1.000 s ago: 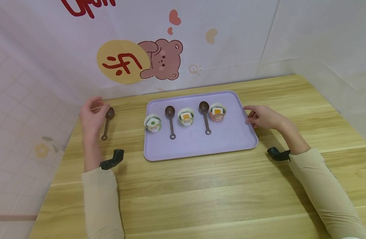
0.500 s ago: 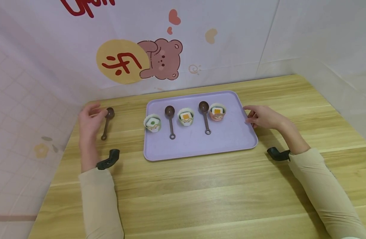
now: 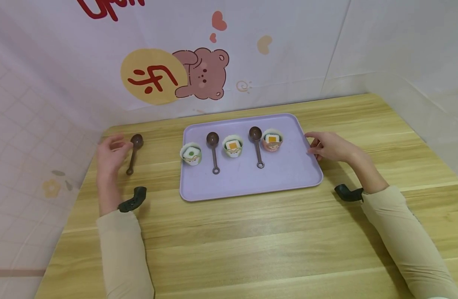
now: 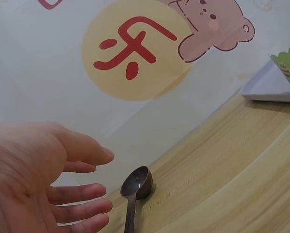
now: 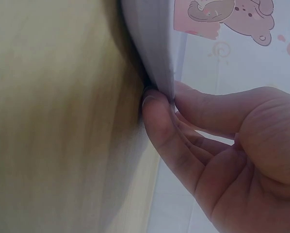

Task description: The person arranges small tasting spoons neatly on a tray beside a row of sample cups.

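My left hand (image 3: 112,158) is at the left of the table, fingers loosely bent with nothing between them. Just right of its fingertips lies a brown measuring scoop (image 3: 132,154), bowl toward the wall; the left wrist view shows the scoop (image 4: 137,187) apart from the fingers. Across the table, my right hand (image 3: 330,146) pinches the right rim of a lilac tray (image 3: 247,182). In the right wrist view, the thumb and fingers close on the tray's edge (image 5: 157,53) from either side. On the tray lie two more brown scoops, the left one (image 3: 214,154) and the right one (image 3: 257,147).
Three paper cups with white square tops share the tray: one green-dotted (image 3: 192,155) at its left edge, an orange-marked one (image 3: 232,148) in the middle, a pink one (image 3: 272,142) at right. A wall cloth with a bear print (image 3: 206,77) rises behind the wooden table (image 3: 251,249).
My left hand has drawn a little left and nearer to me, away from the loose scoop. The right hand, the tray and the things on it stay in place.
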### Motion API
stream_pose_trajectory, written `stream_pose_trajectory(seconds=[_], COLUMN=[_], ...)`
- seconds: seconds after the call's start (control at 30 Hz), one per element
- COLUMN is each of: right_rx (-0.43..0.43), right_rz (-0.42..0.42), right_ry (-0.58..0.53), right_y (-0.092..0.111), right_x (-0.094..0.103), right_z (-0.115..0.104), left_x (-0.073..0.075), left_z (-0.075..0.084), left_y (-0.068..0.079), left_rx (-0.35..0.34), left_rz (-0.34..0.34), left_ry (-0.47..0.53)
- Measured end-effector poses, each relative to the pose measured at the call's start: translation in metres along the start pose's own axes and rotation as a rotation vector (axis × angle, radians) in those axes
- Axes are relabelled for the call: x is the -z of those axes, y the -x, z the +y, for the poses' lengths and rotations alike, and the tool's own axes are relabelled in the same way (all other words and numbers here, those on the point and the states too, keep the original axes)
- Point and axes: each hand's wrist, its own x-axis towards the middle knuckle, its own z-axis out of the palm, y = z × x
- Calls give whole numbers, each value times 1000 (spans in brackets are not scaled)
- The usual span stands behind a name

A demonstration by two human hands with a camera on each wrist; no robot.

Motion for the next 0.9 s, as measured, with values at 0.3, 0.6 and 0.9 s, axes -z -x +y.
stream_pose_trajectory(seconds=[0.3, 0.6, 0.9], right_rx=[3, 7, 14], right_rz=[-1, 2, 13], right_ry=[-2, 0, 12], right_y=[0, 1, 0], right_x=[0, 0, 0], right_z=[0, -1, 2], left_x=[0, 0, 1], left_z=[-10, -15, -16], left_y=[-6, -7, -7], left_rx=[21, 23, 27], left_rz=[-58, -112, -161], left_ry=[-116, -89, -80])
